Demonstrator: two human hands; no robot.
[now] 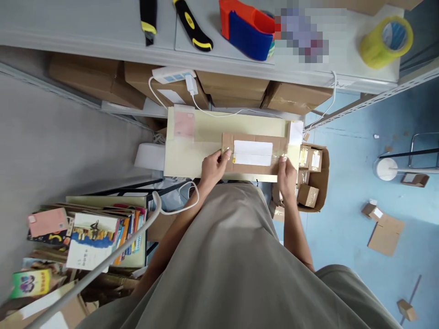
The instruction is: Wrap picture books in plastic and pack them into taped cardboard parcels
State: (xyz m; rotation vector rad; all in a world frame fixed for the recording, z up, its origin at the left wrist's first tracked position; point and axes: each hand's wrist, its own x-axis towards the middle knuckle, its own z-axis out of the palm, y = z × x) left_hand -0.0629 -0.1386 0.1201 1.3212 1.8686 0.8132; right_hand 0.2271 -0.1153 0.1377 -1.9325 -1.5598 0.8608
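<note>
A flat brown cardboard box [253,169] with a white label [253,152] and clear tape lies in front of me on a pale yellow board [202,157]. At the box's left end, my left hand [214,169] pinches the edge between thumb and fingers. My right hand [286,172] grips the opposite end in the same way, thumb on top. Left of the box, a pink sheet [184,122] lies at the board's far corner. A white label stack [295,132] sits at the far right corner.
Above, a grey shelf [103,27] holds a box cutter [148,20], a second cutter [193,25], a tape dispenser [248,32] and a yellow tape roll [386,42]. A carton of small boxes [324,183] stands right. Books [92,237] and a grey bent pole [113,256] are left.
</note>
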